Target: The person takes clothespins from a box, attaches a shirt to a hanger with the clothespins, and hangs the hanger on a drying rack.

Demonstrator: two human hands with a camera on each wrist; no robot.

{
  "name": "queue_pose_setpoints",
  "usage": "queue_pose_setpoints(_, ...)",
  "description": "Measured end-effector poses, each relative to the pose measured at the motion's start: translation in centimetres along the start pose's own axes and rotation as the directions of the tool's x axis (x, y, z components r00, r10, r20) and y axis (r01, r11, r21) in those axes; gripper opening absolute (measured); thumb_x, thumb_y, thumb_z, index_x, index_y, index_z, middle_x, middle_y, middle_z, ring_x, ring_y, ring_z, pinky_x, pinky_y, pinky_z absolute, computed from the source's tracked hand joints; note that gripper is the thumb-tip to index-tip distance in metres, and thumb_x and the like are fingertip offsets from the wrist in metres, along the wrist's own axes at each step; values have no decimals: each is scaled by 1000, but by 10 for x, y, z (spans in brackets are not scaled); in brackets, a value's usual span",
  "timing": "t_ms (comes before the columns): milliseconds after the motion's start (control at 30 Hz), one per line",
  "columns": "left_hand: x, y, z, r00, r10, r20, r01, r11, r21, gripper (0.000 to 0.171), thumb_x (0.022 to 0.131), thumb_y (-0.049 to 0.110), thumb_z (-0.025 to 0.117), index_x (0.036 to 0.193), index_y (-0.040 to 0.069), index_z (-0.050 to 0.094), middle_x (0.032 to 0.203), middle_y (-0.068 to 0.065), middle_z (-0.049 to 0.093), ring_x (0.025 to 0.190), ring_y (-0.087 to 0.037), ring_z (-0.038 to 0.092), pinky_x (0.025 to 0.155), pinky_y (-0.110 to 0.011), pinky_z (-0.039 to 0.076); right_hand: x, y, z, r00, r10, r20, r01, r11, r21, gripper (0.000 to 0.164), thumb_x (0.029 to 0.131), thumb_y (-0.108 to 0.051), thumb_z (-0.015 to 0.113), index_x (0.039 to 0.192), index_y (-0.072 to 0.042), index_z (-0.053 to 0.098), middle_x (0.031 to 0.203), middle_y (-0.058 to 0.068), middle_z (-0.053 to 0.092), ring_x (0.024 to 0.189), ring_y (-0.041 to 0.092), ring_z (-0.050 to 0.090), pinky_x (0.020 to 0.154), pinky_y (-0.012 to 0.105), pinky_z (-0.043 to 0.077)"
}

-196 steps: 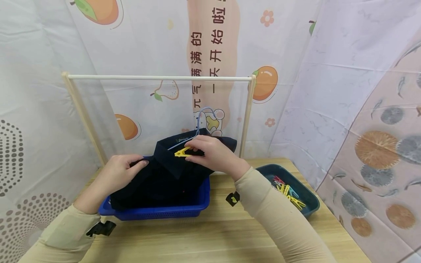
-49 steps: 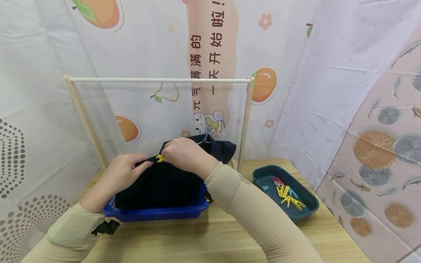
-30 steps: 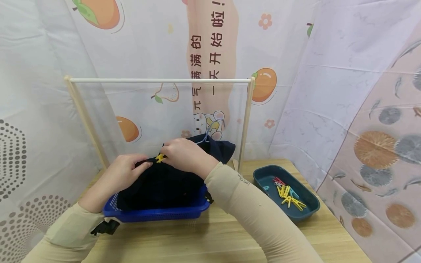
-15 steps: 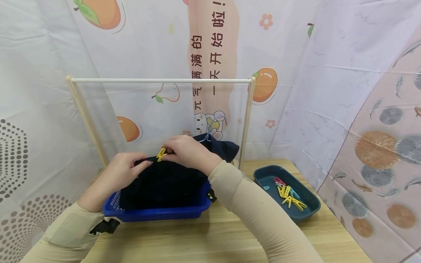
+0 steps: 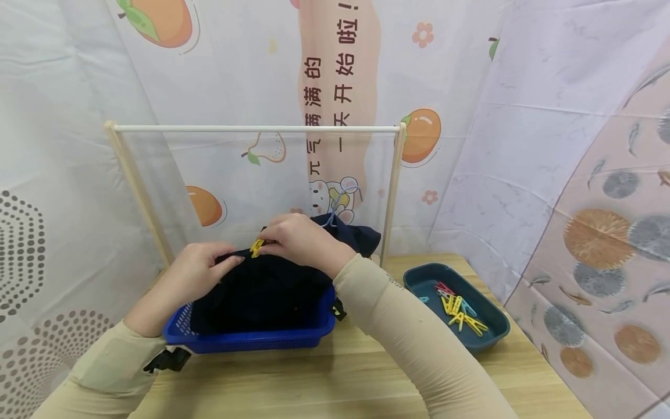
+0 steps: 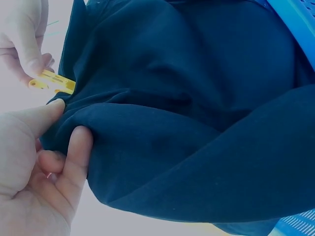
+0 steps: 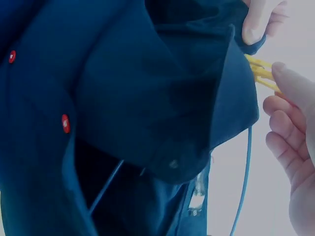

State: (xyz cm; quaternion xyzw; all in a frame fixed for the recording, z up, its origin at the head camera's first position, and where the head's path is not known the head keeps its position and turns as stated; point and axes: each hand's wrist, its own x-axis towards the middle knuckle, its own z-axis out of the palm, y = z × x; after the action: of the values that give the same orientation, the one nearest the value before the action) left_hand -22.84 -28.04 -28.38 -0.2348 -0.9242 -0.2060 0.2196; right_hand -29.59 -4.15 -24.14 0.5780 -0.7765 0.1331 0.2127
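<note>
A dark navy shirt [image 5: 262, 297] with red buttons, seen in the right wrist view, is on a light blue wire hanger [image 5: 335, 206] and droops into a blue basket [image 5: 251, 340]. My left hand [image 5: 196, 270] pinches the shirt's shoulder edge between thumb and fingers. Just to its right, my right hand [image 5: 303, 241] holds a yellow clothespin [image 5: 256, 248] by its handle end. In the left wrist view, the clothespin's [image 6: 61, 83] jaw end is at the cloth edge beside my left thumb. The collar is partly hidden behind my right hand in the head view.
A drying rack with a white rail [image 5: 256, 128] and wooden posts stands behind the shirt. To the right, a dark green tray [image 5: 492, 331] holds several yellow, red and blue clothespins [image 5: 458, 308]. All of this is on a wooden table [image 5: 366, 372] before a printed curtain.
The yellow clothespin has gone from in front of the collar leftward to the shoulder edge. The hanger hook leans further right. My left hand keeps its pinch.
</note>
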Motion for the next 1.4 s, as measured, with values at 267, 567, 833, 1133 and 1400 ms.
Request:
queue_pose_setpoints(267,1,1,1,1000,19,-4,-19,1000,7,21,99,18,69,80,18,63,60,11,48,49,0,53,50,-28,42,5,-8,-3,998,-36,58,42,994,-103,12,99,-23,71,97,-13,78,91,-2,71,83,8,65,77,21,51)
queue_pose_setpoints(567,6,4,1,998,57,-5,-56,998,26,16,98,14,71,83,18,70,57,13,42,47,-4,39,49,-28,37,6,-7,2,994,0,112,17,988,-156,15,100,-27,69,99,-15,77,89,-3,69,80,8,63,74,21,49)
queue_pose_setpoints(833,6,1,-1,1000,15,18,-15,1000,19,8,100,17,69,99,14,77,61,11,50,46,-6,41,51,-29,39,4,-6,6,997,-14,71,23,990,-136,18,100,-30,69,102,-12,72,88,-1,64,77,9,57,70,21,46)
queue_pose_setpoints(1133,6,4,-1,999,38,9,-38,999,7,14,100,17,68,86,15,70,59,13,48,47,-2,48,50,-29,42,3,-5,8,998,-31,55,36,994,-100,19,100,-26,68,108,-9,71,94,1,65,82,9,59,74,22,47)
queue_pose_setpoints(1400,6,3,0,1000,28,-10,-28,999,20,16,100,16,68,85,15,68,58,12,48,47,-3,47,50,-29,41,4,-6,8,998,-15,68,21,996,-84,23,100,-25,70,114,-7,71,96,5,66,83,10,59,75,23,48)
